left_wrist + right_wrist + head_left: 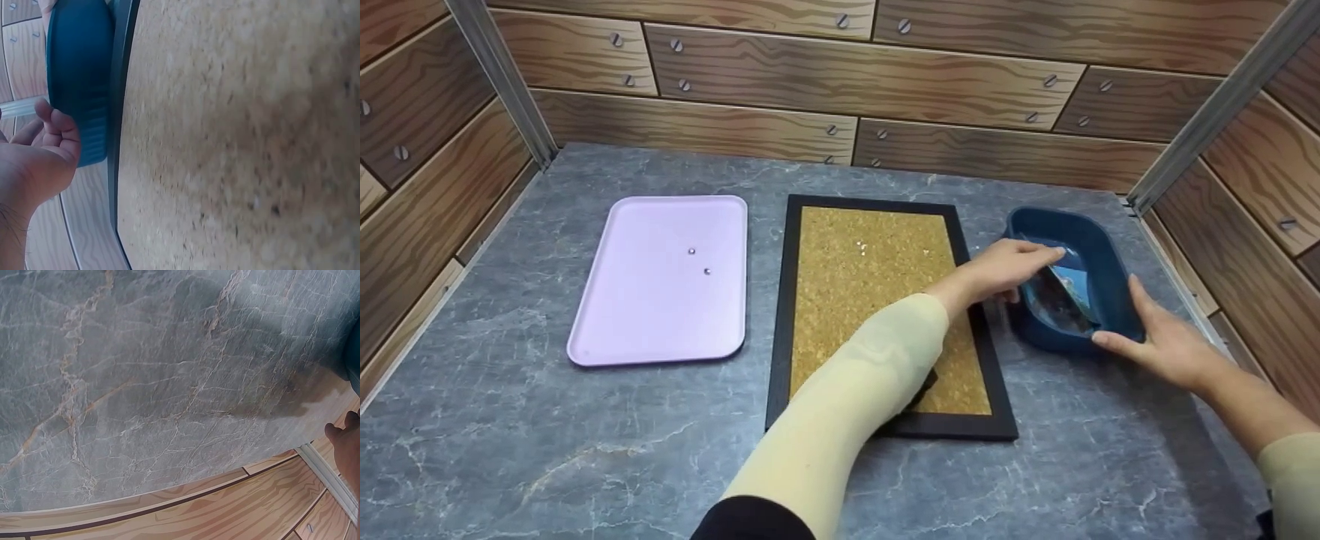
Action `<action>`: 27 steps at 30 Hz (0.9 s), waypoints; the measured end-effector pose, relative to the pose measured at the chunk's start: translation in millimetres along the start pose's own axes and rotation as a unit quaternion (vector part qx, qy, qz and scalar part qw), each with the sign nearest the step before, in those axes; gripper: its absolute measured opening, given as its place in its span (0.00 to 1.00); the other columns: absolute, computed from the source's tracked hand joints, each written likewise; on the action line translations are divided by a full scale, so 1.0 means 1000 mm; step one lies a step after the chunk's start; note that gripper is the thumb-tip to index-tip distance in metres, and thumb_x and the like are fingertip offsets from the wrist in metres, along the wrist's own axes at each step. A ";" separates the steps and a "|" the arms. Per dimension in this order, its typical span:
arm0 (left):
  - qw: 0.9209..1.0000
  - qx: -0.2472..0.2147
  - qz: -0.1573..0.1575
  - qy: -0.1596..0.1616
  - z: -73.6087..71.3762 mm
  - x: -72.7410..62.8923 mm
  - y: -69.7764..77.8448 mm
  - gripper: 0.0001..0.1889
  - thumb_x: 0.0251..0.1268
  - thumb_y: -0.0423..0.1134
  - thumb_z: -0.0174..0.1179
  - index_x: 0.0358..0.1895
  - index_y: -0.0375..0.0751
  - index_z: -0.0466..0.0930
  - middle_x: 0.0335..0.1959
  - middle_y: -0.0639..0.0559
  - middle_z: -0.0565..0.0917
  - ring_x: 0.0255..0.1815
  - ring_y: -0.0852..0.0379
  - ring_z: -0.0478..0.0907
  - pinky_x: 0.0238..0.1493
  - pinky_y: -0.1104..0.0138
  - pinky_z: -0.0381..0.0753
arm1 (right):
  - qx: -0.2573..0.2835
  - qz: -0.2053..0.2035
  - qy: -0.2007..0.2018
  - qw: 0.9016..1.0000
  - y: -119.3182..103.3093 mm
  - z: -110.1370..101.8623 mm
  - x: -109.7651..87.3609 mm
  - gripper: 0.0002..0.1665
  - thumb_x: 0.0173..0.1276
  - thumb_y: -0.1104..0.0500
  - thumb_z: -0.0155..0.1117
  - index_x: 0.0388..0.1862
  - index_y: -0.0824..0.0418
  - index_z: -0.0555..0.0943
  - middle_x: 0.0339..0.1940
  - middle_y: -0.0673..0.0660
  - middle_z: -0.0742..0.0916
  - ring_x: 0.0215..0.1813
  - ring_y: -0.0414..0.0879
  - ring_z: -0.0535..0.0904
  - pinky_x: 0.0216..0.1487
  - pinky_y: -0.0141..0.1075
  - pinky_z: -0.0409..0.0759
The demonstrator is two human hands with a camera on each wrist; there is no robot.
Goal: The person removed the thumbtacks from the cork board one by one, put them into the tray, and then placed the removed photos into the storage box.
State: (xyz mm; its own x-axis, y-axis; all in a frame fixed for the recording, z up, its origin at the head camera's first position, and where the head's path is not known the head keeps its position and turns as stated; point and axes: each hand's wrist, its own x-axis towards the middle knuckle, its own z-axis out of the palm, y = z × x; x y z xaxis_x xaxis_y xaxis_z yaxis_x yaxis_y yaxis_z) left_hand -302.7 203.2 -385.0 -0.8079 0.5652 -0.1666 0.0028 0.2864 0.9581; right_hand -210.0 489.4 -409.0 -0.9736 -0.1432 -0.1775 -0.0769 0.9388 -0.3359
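Note:
At the right of the table stands a deep blue plastic basin (1099, 247). My left hand (997, 266) reaches over the cork board to the basin's left rim. Its fingers curl at the top end of a dark, glossy flat piece (1061, 300), which slants inside the basin; its kind is unclear. A small blue-and-white picture (1072, 280) lies beyond that piece. My right hand (1174, 345) holds the basin's near right corner, thumb at the near rim and fingers along the outside. In the left wrist view, the curled left hand (42, 154) is beside the basin's wall (79, 73).
The black-framed cork board (870, 232) bears a few white bits (862, 247); a dark thing (928, 386) on it is partly hidden by my left arm. A lilac tray (652, 307) holds two small shiny pieces (692, 251). Wood-patterned walls (840, 67) enclose the table.

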 end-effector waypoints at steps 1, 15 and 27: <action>1.000 -0.007 0.006 0.001 -0.002 0.000 0.001 0.26 0.80 0.62 0.57 0.74 0.60 0.79 0.67 0.66 0.80 0.16 0.54 0.67 0.31 0.61 0.80 | 0.000 -0.001 0.001 1.000 0.000 0.000 0.000 0.68 0.80 0.35 0.59 0.84 0.67 0.24 0.79 0.88 0.46 0.76 0.88 0.49 0.70 0.79 0.54; 0.998 -0.043 0.032 0.016 -0.047 -0.013 0.004 0.29 0.80 0.62 0.57 0.76 0.55 0.76 0.70 0.58 0.79 0.22 0.53 0.77 0.34 0.61 0.84 | -0.006 -0.008 0.002 1.000 0.006 -0.003 0.009 0.68 0.79 0.35 0.60 0.84 0.68 0.25 0.78 0.89 0.47 0.75 0.89 0.49 0.70 0.79 0.54; 0.998 -0.016 0.057 0.027 -0.106 -0.045 0.005 0.32 0.80 0.61 0.55 0.79 0.50 0.72 0.73 0.53 0.78 0.37 0.46 0.89 0.31 0.65 0.78 | -0.001 -0.032 0.004 0.999 0.006 -0.015 0.020 0.68 0.78 0.38 0.63 0.83 0.75 0.30 0.82 0.83 0.39 0.80 0.83 0.40 0.76 0.75 0.45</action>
State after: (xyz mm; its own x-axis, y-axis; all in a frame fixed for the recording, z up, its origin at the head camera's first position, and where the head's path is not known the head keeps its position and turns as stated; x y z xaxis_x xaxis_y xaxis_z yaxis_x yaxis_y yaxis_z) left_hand -329.2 97.1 -347.6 -0.8342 0.5497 -0.0450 0.0778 0.1981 0.9771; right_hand -233.1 497.2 -401.0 -0.9683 -0.2007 -0.1488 -0.1396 0.9285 -0.3441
